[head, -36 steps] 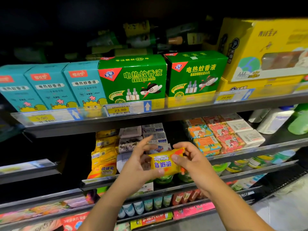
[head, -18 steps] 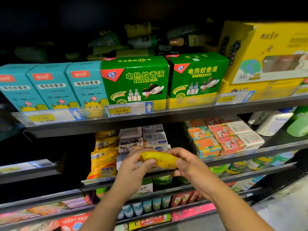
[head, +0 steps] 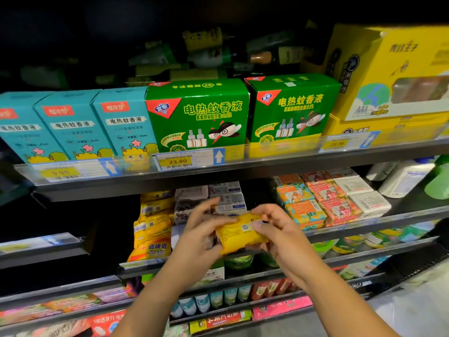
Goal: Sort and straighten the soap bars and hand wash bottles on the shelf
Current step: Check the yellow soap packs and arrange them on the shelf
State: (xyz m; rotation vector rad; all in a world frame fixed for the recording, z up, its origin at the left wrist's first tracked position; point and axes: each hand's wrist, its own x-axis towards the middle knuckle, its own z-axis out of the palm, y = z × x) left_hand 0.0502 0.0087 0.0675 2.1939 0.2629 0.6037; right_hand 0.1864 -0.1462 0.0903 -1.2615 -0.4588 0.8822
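Observation:
A yellow wrapped soap bar hangs in front of the middle shelf, its back side with a small code label facing me. My left hand grips its left end and my right hand pinches its right end. Behind and left of it on the shelf lies a row of matching yellow soap bars. White and blue soap boxes sit behind my hands, partly hidden. Orange and red soap bars and white soap bars lie to the right. Hand wash bottles stand at the far right.
The upper shelf carries teal boxes, green mosquito-liquid boxes and a large yellow box behind price tags. Lower shelves hold green tubs, small tubes and packets. An empty dark bay lies at left.
Both hands have turned the yellow soap bar over, from its printed front, through an edge-on position, to its back side with the code label facing me. The hands stayed roughly in place.

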